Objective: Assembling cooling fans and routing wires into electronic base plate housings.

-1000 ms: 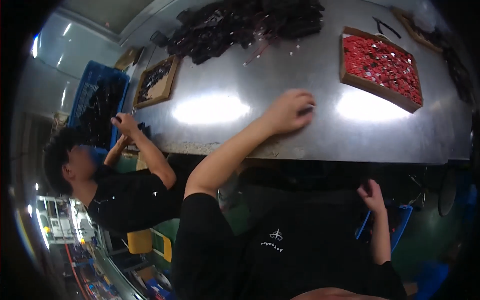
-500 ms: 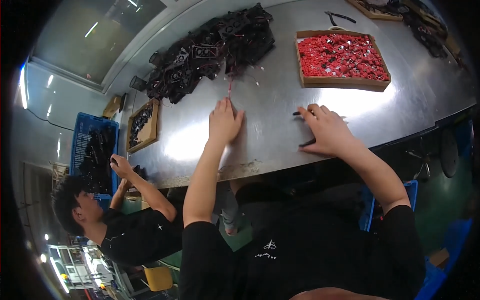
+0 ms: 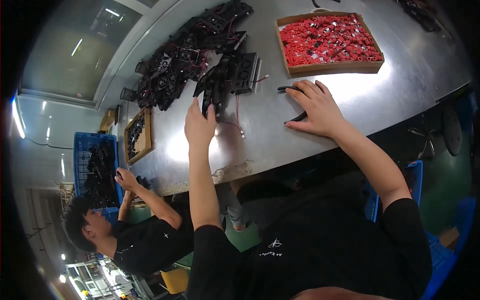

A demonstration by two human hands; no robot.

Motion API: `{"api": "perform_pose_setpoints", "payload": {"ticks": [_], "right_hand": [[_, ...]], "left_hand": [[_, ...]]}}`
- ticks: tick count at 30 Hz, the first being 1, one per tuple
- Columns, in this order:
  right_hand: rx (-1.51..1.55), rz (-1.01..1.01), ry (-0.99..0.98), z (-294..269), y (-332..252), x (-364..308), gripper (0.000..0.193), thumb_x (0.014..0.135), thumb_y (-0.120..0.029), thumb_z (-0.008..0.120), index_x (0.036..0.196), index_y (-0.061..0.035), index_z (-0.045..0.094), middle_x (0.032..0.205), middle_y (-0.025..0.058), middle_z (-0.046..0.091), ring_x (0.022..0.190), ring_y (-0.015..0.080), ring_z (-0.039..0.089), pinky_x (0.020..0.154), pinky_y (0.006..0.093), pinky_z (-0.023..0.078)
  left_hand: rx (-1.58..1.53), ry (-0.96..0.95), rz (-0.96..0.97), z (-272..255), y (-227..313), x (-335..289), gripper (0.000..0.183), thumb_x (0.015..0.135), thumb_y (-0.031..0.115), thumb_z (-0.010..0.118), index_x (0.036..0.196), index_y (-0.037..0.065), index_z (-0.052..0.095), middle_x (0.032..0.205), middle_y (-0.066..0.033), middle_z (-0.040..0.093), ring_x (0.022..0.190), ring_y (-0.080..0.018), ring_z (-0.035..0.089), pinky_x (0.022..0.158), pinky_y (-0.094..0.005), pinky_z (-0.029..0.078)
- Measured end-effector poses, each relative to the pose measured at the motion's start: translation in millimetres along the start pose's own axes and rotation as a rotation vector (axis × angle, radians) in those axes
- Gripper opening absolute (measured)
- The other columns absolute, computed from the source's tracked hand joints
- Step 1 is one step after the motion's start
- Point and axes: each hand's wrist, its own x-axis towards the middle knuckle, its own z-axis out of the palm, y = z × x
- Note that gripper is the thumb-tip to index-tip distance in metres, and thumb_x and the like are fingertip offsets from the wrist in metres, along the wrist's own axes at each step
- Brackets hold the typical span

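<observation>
My left hand (image 3: 200, 124) grips the near end of a black plastic fan housing (image 3: 218, 80) between thumb and fingers, at the near edge of a heap. Beside it stands a boxy black fan unit (image 3: 245, 73); I cannot tell whether the two are joined. Thin red and black wires (image 3: 237, 116) with small white plugs trail over the table. My right hand (image 3: 320, 109) is curled around a tool with two spread black handles, apparently pliers (image 3: 298, 118). Its jaws are hidden, and it is apart from the housing.
A heap of black fan housings (image 3: 172, 67) covers the far left. A cardboard tray (image 3: 332, 69) holds small red parts. Left stand a smaller tray (image 3: 146, 144) of black parts and a blue crate (image 3: 80, 172). A co-worker's hand (image 3: 127, 178) is near the crate.
My left hand has shifted left and taken hold of a black housing, which now stands nearer than the heap. My right hand still holds the pliers. The whole view has shifted a little.
</observation>
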Motion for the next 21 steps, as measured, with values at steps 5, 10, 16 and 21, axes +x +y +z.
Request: {"api": "perform_pose_setpoints", "payload": {"ticks": [5, 10, 16, 21], "right_hand": [[0.016, 0.005, -0.024, 2, 8, -5, 0.077, 0.082, -0.061, 0.081, 0.138, -0.012, 0.064, 0.15, 0.0152, 0.057, 0.147, 0.0347, 0.048, 0.126, 0.0549, 0.03], [0.041, -0.019, 0.024, 7, 2, -2, 0.074, 0.082, -0.063, 0.081, 0.135, -0.0127, 0.066, 0.149, 0.015, 0.057, 0.147, 0.0339, 0.048, 0.126, 0.0548, 0.03], [0.045, -0.007, 0.008, 8, 10, -6, 0.073, 0.082, -0.063, 0.081, 0.134, -0.0123, 0.067, 0.15, 0.0146, 0.057, 0.148, 0.0339, 0.047, 0.127, 0.0542, 0.03], [0.039, 0.01, 0.007, 4, 7, -5, 0.074, 0.082, -0.062, 0.081, 0.134, -0.0121, 0.067, 0.151, 0.0151, 0.057, 0.148, 0.0335, 0.048, 0.127, 0.0552, 0.028]], "left_hand": [[-0.01, -0.213, 0.042, 53, -4, 82, 0.093, 0.089, 0.043, 0.078, 0.161, -0.003, 0.042, 0.126, -0.0293, 0.071, 0.114, -0.0461, 0.07, 0.1, -0.0503, 0.056], [-1.867, -0.665, -0.785, 27, -33, 141, 0.062, 0.103, 0.031, 0.065, 0.152, -0.004, 0.049, 0.131, -0.023, 0.069, 0.111, -0.0342, 0.07, 0.093, -0.0481, 0.06], [-2.223, -0.908, -0.323, -13, 41, 86, 0.076, 0.107, 0.048, 0.055, 0.161, -0.003, 0.04, 0.151, -0.0296, 0.055, 0.125, -0.0395, 0.062, 0.103, -0.0497, 0.056], [-2.135, -0.986, -0.259, -19, 66, 41, 0.086, 0.109, 0.062, 0.041, 0.165, -0.002, 0.033, 0.157, -0.0334, 0.049, 0.123, -0.0407, 0.066, 0.099, -0.0527, 0.06]]}}
